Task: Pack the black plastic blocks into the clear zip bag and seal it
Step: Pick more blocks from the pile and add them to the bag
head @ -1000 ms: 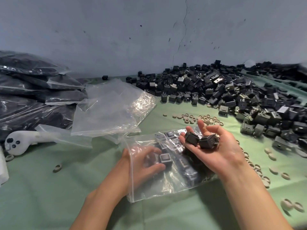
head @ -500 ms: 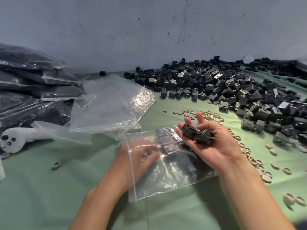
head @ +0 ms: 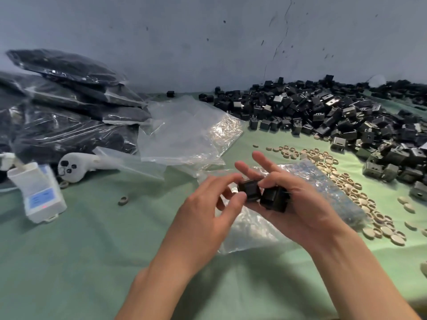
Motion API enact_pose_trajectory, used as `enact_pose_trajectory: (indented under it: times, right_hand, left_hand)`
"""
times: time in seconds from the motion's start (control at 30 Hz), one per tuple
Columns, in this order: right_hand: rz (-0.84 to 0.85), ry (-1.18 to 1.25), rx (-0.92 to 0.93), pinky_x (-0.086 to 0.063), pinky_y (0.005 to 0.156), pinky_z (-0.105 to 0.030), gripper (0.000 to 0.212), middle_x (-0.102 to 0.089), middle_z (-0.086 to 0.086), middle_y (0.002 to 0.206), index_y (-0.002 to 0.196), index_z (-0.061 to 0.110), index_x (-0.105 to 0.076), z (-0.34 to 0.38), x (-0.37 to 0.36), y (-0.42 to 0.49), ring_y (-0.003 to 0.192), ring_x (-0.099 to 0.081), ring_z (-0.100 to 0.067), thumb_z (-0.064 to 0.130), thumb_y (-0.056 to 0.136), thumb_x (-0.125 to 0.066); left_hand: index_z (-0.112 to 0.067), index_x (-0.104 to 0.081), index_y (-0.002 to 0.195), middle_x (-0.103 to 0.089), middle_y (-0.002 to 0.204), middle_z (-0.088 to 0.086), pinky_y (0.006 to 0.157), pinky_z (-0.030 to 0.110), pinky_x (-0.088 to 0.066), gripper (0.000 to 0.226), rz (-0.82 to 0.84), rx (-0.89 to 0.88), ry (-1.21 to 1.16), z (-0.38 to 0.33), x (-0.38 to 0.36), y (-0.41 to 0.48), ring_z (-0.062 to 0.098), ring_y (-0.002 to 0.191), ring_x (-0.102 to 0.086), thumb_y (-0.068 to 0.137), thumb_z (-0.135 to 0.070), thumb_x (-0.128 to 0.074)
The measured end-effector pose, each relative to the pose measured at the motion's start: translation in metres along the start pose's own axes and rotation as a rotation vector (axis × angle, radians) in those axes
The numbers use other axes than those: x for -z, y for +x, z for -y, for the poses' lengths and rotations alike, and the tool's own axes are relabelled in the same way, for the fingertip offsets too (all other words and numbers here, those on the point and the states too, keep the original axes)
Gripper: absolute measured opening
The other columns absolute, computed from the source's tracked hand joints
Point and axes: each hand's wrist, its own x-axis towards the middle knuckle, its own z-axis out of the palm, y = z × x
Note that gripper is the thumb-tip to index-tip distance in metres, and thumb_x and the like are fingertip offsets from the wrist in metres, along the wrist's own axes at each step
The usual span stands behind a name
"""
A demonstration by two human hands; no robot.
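Pale grey-blue plaster wall (head: 161,31) filling the whole upper part, matte and unevenly shaded, darker towards the left. Thin dark crack (head: 280,42) running down it right of centre, from the top edge towards the table. Small dark specks and chips (head: 224,21) scattered on either side of the crack. Below, a table under soft green cloth (head: 69,262), meeting the wall at the back, lightly creased. Dim, even light, cool in tone. Soft-edged shadow (head: 254,269) lying on the cloth near the front.

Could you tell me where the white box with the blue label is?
Head view, far left: the white plastic box stands on the green cloth, beside the white handheld controller.
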Motion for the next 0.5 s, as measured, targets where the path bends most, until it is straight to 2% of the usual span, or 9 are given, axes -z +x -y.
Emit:
enact_pose_trajectory:
  times: [0.07,0.13,0.2,0.27,0.37,0.43,0.5]
  right_hand:
    - [0.056,-0.054,-0.033,-0.059,0.085,-0.04,0.054,-0.067,-0.015,0.128,0.128,0.015,-0.061,-0.01,-0.009,-0.004,0.113,-0.068,-0.026,-0.007,0.081,-0.046]
    - [0.066,-0.055,-0.056,-0.059,0.081,-0.035,0.052,-0.066,-0.016,0.129,0.125,0.015,-0.064,-0.017,-0.014,-0.007,0.112,-0.068,-0.026,-0.008,0.084,-0.042]
    - [0.053,-0.004,-0.066,-0.058,0.089,-0.043,0.052,-0.066,-0.018,0.128,0.124,0.014,-0.065,-0.022,-0.015,-0.008,0.115,-0.066,-0.032,-0.008,0.081,-0.045]
    - [0.039,0.051,-0.068,-0.051,0.101,-0.051,0.055,-0.066,-0.019,0.128,0.126,0.013,-0.063,-0.025,-0.016,-0.009,0.118,-0.064,-0.038,-0.007,0.077,-0.049]
    - [-0.017,0.127,-0.059,-0.055,0.094,-0.052,0.053,-0.068,-0.019,0.124,0.122,0.013,-0.065,-0.023,-0.015,-0.009,0.114,-0.067,-0.036,-0.008,0.076,-0.049]
    - [-0.08,0.217,-0.031,-0.058,0.085,-0.052,0.047,-0.07,-0.02,0.118,0.116,0.011,-0.068,-0.018,-0.012,-0.009,0.106,-0.07,-0.034,-0.009,0.077,-0.049]
    - [-0.155,0.288,0.005,-0.06,0.083,-0.05,0.043,-0.071,-0.019,0.112,0.113,0.009,-0.068,-0.01,-0.008,-0.01,0.1,-0.072,-0.031,-0.009,0.078,-0.051]
  left_hand:
    - [-0.047,-0.051,0.126,-0.056,0.104,-0.022,0.072,0.017,-0.042,0.033,0.088,-0.002,0.029,0.001,0.0,-0.005,0.004,0.088,-0.058,0.094,-0.053,-0.053]
    - [-0.047,-0.05,0.12,-0.057,0.098,-0.024,0.072,0.021,-0.044,0.034,0.087,0.022,0.04,0.003,0.003,-0.011,0.004,0.088,-0.058,0.088,-0.06,-0.051]
    - [-0.046,-0.05,0.108,-0.06,0.09,-0.025,0.071,0.026,-0.048,0.034,0.044,0.068,0.045,0.006,0.008,-0.017,0.003,0.085,-0.059,0.082,-0.067,-0.048]
    - [-0.043,-0.049,0.099,-0.062,0.09,-0.024,0.073,0.029,-0.05,0.036,-0.008,0.116,0.068,0.009,0.011,-0.022,0.002,0.085,-0.06,0.079,-0.072,-0.047]
    - [-0.037,-0.05,0.091,-0.064,0.089,-0.024,0.068,0.019,-0.047,0.036,-0.134,0.236,0.032,0.014,0.017,-0.024,0.0,0.081,-0.06,0.076,-0.07,-0.054]
    - [-0.035,-0.049,0.092,-0.063,0.084,-0.029,0.062,0.009,-0.042,0.031,-0.263,0.332,-0.024,0.02,0.023,-0.021,-0.004,0.075,-0.061,0.078,-0.058,-0.064]
    - [-0.037,-0.051,0.1,-0.065,0.076,-0.019,0.06,0.004,-0.039,0.023,-0.334,0.41,-0.047,0.027,0.029,-0.02,-0.008,0.073,-0.058,0.084,-0.046,-0.064]
